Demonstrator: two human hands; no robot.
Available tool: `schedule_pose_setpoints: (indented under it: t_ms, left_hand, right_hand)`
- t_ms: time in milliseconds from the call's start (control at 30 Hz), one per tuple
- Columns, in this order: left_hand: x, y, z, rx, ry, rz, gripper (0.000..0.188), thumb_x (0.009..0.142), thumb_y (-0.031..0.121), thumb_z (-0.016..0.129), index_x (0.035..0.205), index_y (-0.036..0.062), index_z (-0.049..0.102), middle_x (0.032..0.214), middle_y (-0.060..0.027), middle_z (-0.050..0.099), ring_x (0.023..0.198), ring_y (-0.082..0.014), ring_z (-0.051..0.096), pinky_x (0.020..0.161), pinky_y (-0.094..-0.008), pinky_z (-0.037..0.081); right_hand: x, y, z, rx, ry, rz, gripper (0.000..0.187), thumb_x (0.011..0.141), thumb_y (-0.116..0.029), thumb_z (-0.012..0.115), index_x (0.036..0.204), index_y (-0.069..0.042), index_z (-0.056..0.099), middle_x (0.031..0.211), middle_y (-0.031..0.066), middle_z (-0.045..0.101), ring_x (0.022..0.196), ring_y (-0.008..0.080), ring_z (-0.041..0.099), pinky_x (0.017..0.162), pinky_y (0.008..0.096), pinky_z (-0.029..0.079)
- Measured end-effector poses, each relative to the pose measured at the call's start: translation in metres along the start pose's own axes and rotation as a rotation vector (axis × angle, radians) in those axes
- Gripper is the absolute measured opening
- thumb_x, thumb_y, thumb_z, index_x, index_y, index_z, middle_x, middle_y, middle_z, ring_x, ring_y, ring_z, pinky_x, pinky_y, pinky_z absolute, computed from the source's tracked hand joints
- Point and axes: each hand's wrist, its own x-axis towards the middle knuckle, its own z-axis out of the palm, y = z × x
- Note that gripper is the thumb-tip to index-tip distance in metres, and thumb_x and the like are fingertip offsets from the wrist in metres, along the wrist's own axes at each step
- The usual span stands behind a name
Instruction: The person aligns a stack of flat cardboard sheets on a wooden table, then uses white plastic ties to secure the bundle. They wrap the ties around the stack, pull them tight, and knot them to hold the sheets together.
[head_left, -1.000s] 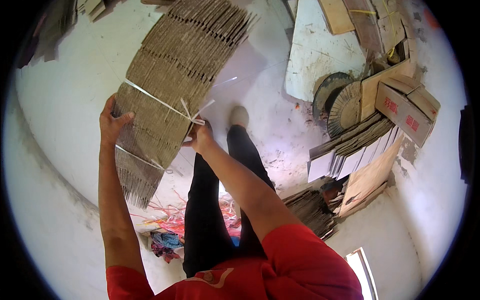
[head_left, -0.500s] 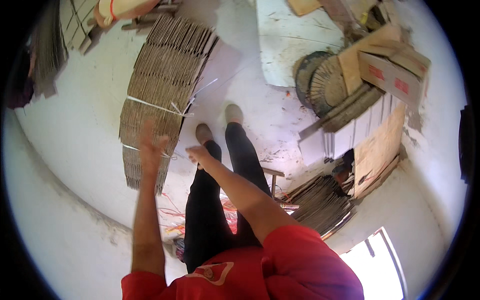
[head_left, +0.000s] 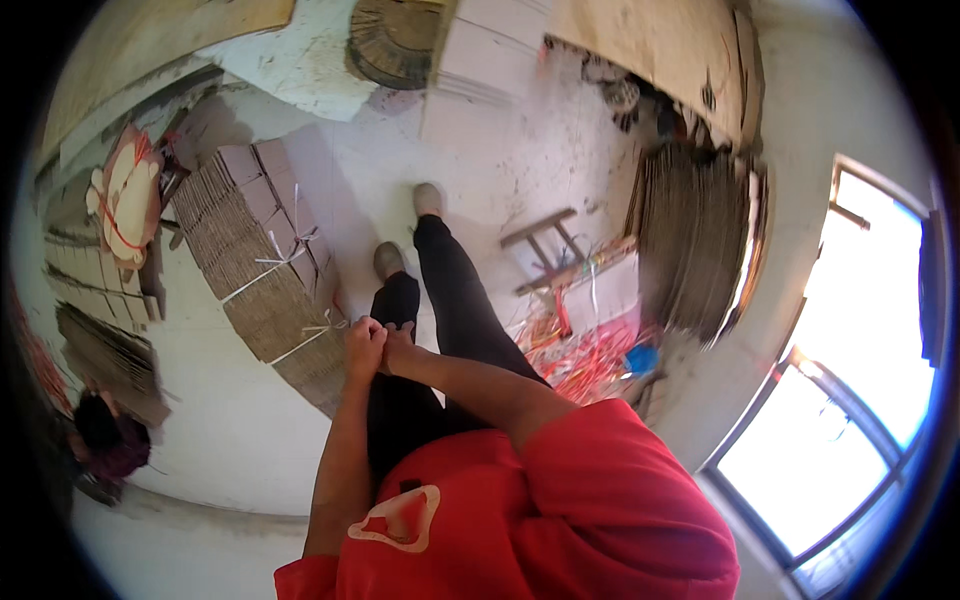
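My left hand (head_left: pixel 364 347) and my right hand (head_left: pixel 400 352) meet in front of my thighs, fingers curled and touching each other. Whatever may be between them is hidden or too small to name. Just left of the hands lies a long stack of flattened brown cardboard (head_left: pixel 252 290) on the floor, bound by white straps (head_left: pixel 262 288) with knotted ends. My hands overlap the stack's near right edge in the view; contact with it cannot be made out.
A small wooden stool (head_left: pixel 545 250) lies right of my feet, beside tangled red strapping (head_left: pixel 560 350) and a blue object (head_left: pixel 641 358). More cardboard (head_left: pixel 695 240) leans near the bright window (head_left: pixel 810 440). At far left, a crouching person (head_left: pixel 110 440) is beside stacked cardboard (head_left: pixel 112 345).
My view has turned to the right, so the stacks appear shifted left. My hands, apart before with the left one loosely spread over the cardboard, have come together and closed.
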Motion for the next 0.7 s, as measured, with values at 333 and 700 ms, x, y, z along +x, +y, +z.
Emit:
schedule_pose_setpoints:
  t_ms: [333, 700]
  left_hand:
    - [-0.056, 0.037, 0.019, 0.504, -0.321, 0.211, 0.015, 0.075, 0.009, 0.065, 0.079, 0.0021, 0.053, 0.074, -0.0176, 0.058, 0.073, -0.0380, 0.058, 0.066, -0.0475, 0.044]
    - [-0.146, 0.107, 0.136, 0.498, -0.964, 0.000, 0.013, 0.075, 0.012, 0.063, 0.072, -0.0003, 0.059, 0.068, -0.0083, 0.059, 0.066, -0.0172, 0.057, 0.062, -0.0320, 0.045]
  right_hand:
    - [-0.061, -0.019, 0.049, -0.002, 0.058, 0.117, 0.054, 0.084, -0.044, 0.050, 0.125, -0.009, 0.056, 0.132, 0.0163, 0.049, 0.122, 0.0428, 0.041, 0.089, 0.0748, 0.027]
    - [-0.148, 0.026, 0.172, 0.514, 0.013, 0.311, 0.056, 0.085, -0.049, 0.050, 0.126, -0.011, 0.055, 0.130, 0.0149, 0.052, 0.123, 0.0408, 0.044, 0.091, 0.0741, 0.026]
